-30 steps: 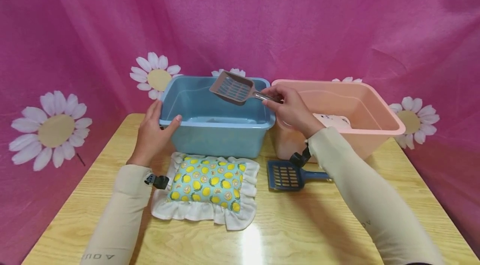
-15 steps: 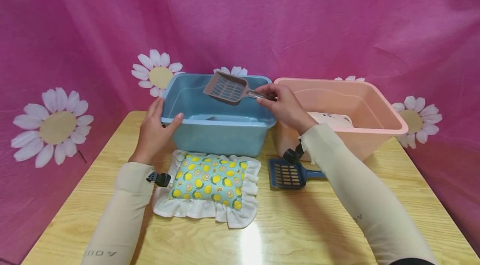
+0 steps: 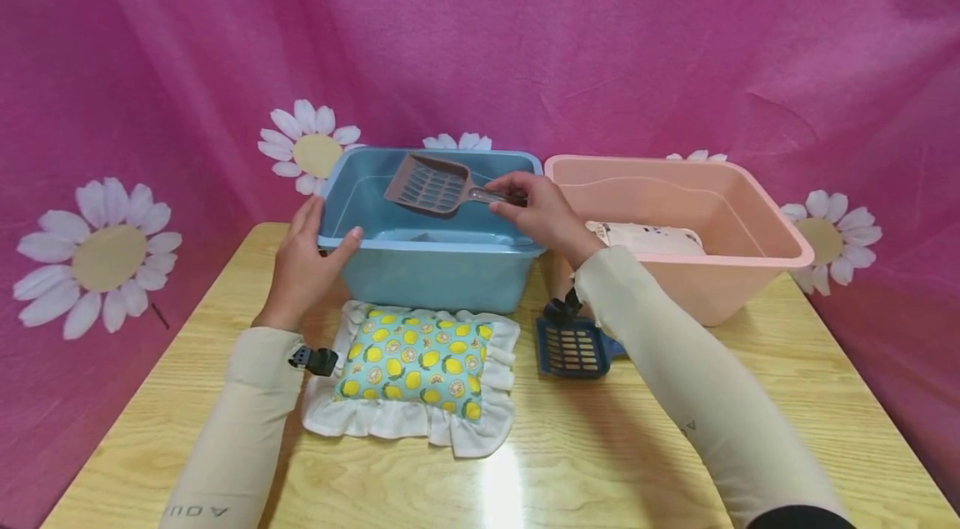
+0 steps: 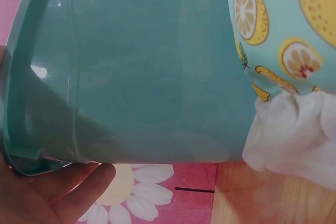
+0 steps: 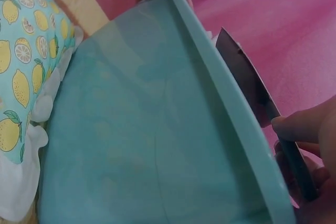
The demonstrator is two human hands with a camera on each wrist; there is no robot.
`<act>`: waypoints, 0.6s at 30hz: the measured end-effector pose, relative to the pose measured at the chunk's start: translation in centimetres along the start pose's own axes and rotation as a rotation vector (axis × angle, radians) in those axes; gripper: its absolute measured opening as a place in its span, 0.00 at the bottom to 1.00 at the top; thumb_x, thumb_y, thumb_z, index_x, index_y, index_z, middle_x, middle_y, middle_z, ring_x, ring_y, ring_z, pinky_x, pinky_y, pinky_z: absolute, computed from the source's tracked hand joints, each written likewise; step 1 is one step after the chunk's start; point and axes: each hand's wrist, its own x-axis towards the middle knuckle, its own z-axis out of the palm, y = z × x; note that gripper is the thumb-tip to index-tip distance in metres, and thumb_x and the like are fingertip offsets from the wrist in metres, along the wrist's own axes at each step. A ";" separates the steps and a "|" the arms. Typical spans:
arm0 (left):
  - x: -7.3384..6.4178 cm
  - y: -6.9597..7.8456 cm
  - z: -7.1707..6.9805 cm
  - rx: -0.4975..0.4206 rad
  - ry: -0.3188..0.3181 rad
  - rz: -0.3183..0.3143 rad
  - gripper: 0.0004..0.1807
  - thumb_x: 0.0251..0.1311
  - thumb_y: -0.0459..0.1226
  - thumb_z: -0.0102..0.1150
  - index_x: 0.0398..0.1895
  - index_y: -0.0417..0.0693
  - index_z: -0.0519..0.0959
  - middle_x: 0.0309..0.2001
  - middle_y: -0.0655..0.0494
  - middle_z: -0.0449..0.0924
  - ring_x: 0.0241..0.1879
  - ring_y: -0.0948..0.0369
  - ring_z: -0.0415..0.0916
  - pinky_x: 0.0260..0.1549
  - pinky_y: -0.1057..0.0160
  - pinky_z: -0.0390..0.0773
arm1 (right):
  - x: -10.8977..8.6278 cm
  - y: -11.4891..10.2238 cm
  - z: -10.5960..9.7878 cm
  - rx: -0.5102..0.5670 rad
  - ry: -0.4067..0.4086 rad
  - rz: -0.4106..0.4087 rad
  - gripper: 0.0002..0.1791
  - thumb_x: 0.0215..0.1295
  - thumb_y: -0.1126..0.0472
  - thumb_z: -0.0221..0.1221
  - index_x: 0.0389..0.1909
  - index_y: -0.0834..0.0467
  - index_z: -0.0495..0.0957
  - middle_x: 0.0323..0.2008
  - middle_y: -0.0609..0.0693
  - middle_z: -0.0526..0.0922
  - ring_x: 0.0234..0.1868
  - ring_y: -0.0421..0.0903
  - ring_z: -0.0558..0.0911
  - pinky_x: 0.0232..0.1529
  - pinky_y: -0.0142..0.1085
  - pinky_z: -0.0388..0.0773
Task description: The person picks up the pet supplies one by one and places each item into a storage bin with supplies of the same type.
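My right hand (image 3: 543, 214) pinches the handle of a brown-grey slotted litter scoop (image 3: 431, 186), which hangs over the blue tub (image 3: 438, 275) with its blade to the left. In the right wrist view the scoop (image 5: 244, 77) shows edge-on beyond the tub's rim, thumb on its handle. My left hand (image 3: 303, 266) grips the tub's left front corner, thumb over the front rim and fingers along the outer side. A small grey patch shows low inside the tub, too little to identify. In the left wrist view the fingers (image 4: 86, 192) lie below the rim.
A lemon-print cushion (image 3: 416, 362) with white frills lies before the blue tub. To its right is a dark blue slotted scoop (image 3: 573, 348), partly under my right forearm. A pink tub (image 3: 750, 291) holds a white patterned thing (image 3: 648, 239). A pink curtain hangs behind the wooden table (image 3: 600, 471).
My right hand has moved left with the litter scoop, carrying it farther over the blue tub. The left hand has stayed on the tub's corner.
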 end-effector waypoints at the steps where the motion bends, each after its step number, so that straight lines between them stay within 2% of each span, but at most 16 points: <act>1: 0.0 -0.1 0.0 0.002 0.004 0.003 0.48 0.61 0.60 0.53 0.77 0.47 0.49 0.76 0.49 0.47 0.69 0.41 0.55 0.56 0.34 0.66 | 0.1 0.0 0.1 -0.005 -0.002 0.004 0.15 0.64 0.65 0.62 0.51 0.62 0.80 0.44 0.56 0.81 0.42 0.47 0.77 0.42 0.35 0.77; 8: 0.1 -0.1 0.0 -0.006 0.004 0.006 0.48 0.61 0.60 0.53 0.77 0.48 0.49 0.76 0.49 0.47 0.69 0.41 0.55 0.54 0.34 0.67 | 0.4 0.0 0.5 -0.030 0.006 -0.012 0.15 0.64 0.66 0.61 0.51 0.62 0.79 0.44 0.56 0.82 0.42 0.47 0.78 0.44 0.36 0.77; 18: -0.1 -0.2 0.0 -0.015 -0.005 -0.005 0.48 0.61 0.60 0.54 0.77 0.51 0.48 0.76 0.51 0.46 0.69 0.40 0.55 0.52 0.34 0.69 | 0.7 -0.1 1.2 -0.070 0.001 0.005 0.15 0.64 0.65 0.61 0.52 0.61 0.79 0.47 0.55 0.81 0.45 0.48 0.77 0.49 0.39 0.77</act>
